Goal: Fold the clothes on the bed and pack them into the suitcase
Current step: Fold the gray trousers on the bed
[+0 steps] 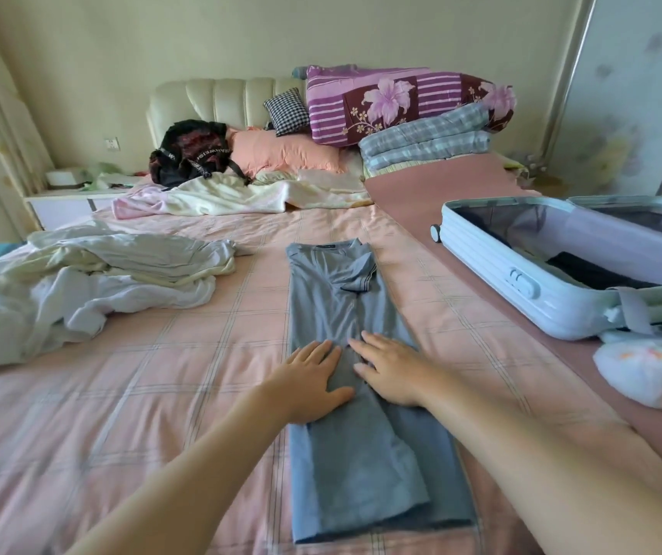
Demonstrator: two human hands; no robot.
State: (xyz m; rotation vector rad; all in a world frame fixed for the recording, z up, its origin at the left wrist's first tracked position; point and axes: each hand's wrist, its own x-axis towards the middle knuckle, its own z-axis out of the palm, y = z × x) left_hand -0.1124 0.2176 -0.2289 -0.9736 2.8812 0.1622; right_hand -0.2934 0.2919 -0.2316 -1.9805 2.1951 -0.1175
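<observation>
- Grey-blue shirt (361, 434): folded into a long strip, flat on the bed (121, 394), left of the suitcase (493, 270).
- Left hand (313, 378) and right hand (391, 372): fingers straight, palms pressed on the strip's middle, side by side, holding nothing.
- Suitcase: lid open; dark contents, possibly folded garments.
- Pale clothes pile (93, 282): unfolded, far left of the suitcase.

Plenty of bare bed (121, 394) left of the folded grey shirt (361, 454), right up to the heap of white clothes (81, 282). On the right it's tighter: a strip of bed, then the open suitcase (481, 270), with a white bundle (649, 370) just beside its near corner.
</observation>
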